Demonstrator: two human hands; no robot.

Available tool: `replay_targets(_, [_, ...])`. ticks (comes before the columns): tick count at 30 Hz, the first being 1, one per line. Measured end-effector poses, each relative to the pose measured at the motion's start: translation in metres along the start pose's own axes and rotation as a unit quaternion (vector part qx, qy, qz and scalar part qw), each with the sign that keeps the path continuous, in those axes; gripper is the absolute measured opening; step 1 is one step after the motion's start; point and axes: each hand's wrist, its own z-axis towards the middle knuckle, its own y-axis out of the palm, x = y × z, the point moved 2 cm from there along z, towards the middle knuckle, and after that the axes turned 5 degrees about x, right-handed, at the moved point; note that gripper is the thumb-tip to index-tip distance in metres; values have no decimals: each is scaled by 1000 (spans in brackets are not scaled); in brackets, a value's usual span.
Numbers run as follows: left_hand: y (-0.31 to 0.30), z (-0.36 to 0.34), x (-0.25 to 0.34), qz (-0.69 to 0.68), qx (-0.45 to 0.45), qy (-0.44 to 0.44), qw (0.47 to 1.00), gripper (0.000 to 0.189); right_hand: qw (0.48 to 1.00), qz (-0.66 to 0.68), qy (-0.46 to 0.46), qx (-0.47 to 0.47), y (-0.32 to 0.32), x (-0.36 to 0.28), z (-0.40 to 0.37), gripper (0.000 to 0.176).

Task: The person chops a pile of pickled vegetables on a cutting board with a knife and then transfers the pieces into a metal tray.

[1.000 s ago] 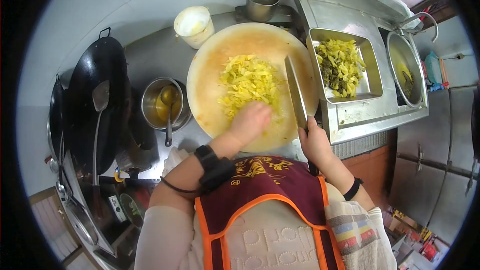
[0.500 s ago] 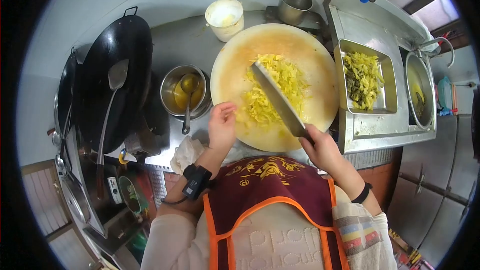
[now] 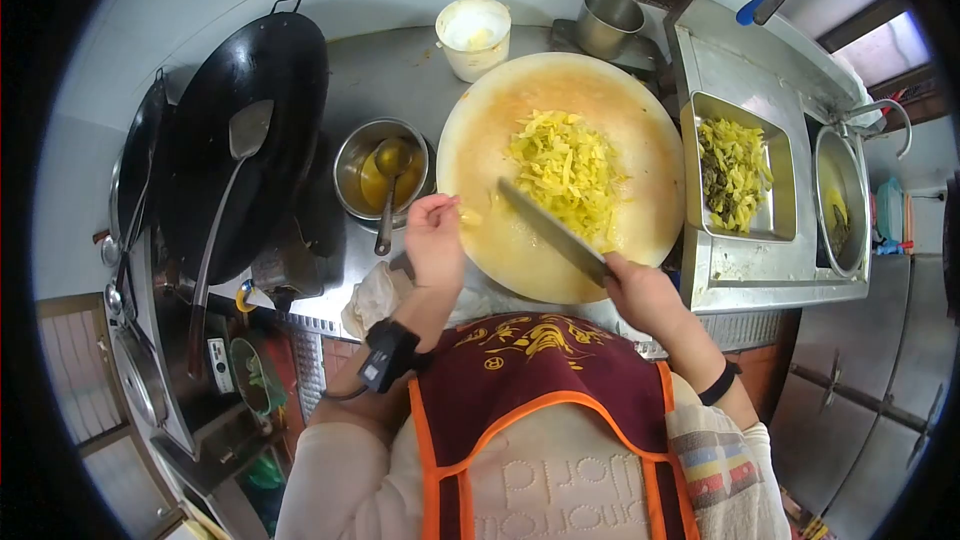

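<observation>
Chopped yellow-green leafy vegetable (image 3: 570,170), likely pickled greens, lies heaped on the round cutting board (image 3: 480,130). My right hand (image 3: 648,295) is wrapped round the handle of a cleaver (image 3: 552,228). The blade slants across the near left side of the heap, its tip toward the far left. At the board's left edge is my left hand (image 3: 436,245), fingers pinched together. A small yellow piece shows at its fingertips and seems to be held there. The cleaver's handle is mostly hidden by my right hand.
Left of the board stands a metal pot (image 3: 352,175) with yellow liquid and a ladle (image 3: 392,165). Beyond it is a black wok (image 3: 290,70) with a spatula (image 3: 248,130). A white tub (image 3: 475,60) stands behind; a steel tray (image 3: 780,205) of greens sits right.
The cleaver has come off the heap toward its near left side. My left hand has shifted slightly left, away from the heap. The whole view has shifted a little.
</observation>
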Motion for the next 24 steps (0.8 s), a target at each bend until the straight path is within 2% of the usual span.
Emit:
replay_targets(2, [16, -7, -11, -2, -14, -2, 1000, 15, 1000, 16, 7, 8, -2, 5, -1, 19])
replay_targets(4, [32, -15, -23, 2, -83, -2, 997, 20, 999, 44, 11, 25, -2, 3, -3, 18])
replay_targets(5, [35, -17, -33, 2, -83, -2, 997, 20, 999, 43, 11, 25, 1, 2, -4, 18])
replay_targets(7, [39, -23, -42, 114, -137, 91, 980, 24, 996, 80, 13, 48, 7, 0, -5, 18])
replay_targets(8, [35, -24, -46, 114, -136, 91, 980, 24, 996, 80, 13, 47, 9, -3, -4, 18])
replay_targets(10, [29, -27, -32, 221, -125, 224, 941, 28, 984, 149, -3, 99, 9, -11, -4, 17])
replay_targets(11, [26, -27, -26, 222, -126, 224, 941, 28, 984, 150, -3, 99, 9, -15, -3, 17])
replay_targets(13, [20, -27, -14, 293, -134, 285, 903, 31, 978, 168, -37, 115, 6, -23, -1, 17])
replay_targets(17, [12, -24, -8, 395, -120, 292, 863, 28, 984, 132, -72, 100, 8, -36, 6, 19])
replay_targets(19, [12, -22, -13, 479, -148, 255, 827, 23, 994, 37, -69, 71, 15, -43, 10, 18])
replay_targets(20, [13, -22, -13, 479, -147, 254, 828, 23, 995, 36, -70, 69, 18, -41, 13, 18])
replay_targets(22, [15, -25, -13, 483, -153, 266, 820, 16, 997, -61, -41, -15, 30, -37, 18, 15])
replay_targets(24, [15, -24, -14, 477, -152, 268, 823, 16, 997, -66, -46, -13, 25, -40, 21, 13])
